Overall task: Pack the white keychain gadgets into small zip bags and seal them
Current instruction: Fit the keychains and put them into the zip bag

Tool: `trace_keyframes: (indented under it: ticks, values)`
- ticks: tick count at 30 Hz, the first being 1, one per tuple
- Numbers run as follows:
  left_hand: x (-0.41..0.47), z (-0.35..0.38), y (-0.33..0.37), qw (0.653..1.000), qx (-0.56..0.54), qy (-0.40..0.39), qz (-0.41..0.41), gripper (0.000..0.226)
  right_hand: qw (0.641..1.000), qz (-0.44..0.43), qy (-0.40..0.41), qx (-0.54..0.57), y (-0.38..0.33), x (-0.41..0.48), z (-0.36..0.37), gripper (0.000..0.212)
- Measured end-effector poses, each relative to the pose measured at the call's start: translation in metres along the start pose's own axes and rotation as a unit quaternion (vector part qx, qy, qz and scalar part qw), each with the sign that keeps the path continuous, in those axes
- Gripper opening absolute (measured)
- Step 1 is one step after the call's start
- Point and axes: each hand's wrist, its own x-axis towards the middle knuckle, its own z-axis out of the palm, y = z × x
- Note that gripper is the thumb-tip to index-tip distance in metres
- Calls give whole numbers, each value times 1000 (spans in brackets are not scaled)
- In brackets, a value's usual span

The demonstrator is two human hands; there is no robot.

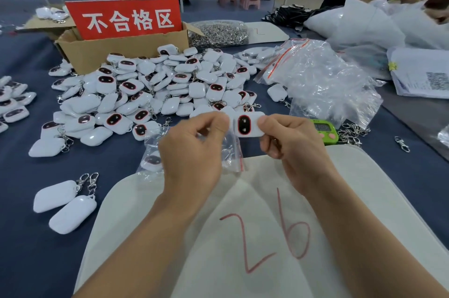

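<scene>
Left hand [194, 151]: zip bag [232, 151] pinched by one edge.
Right hand [289, 149]: gadget [245, 125] gripped, beside the bag.
Risk: gadget may be snagged if the bag mouth is left unopened.

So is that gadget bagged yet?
Out: the keychain gadget is bare in the right hand; the zip bag hangs under the left hand.

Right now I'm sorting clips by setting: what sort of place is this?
Probably a factory packing or inspection bench. A heap of white keychain gadgets covers the table, a pile of clear zip bags lies beside it, and a cardboard box holds a red sign marking rejects.
</scene>
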Motion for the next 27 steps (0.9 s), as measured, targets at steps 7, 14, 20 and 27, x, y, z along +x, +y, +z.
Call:
trace_keyframes:
  ticks: [7, 14, 20, 27]
  values:
    - [28, -28, -12, 983, 88, 156, -44, 16, 989, 27, 126, -66, 6, 5, -4, 37]
    - [4, -3, 1, 956, 284, -6, 73, 42, 954, -20, 139, -266, 16, 7, 3, 34]
    - [-6, 10, -1, 917, 377, -75, 111, 34, 943, -35, 105, -312, 14, 3, 8, 31]
    - [-9, 9, 9, 951, 292, -37, 94, 20, 953, -67, 5, -294, 16, 11, 30, 22]
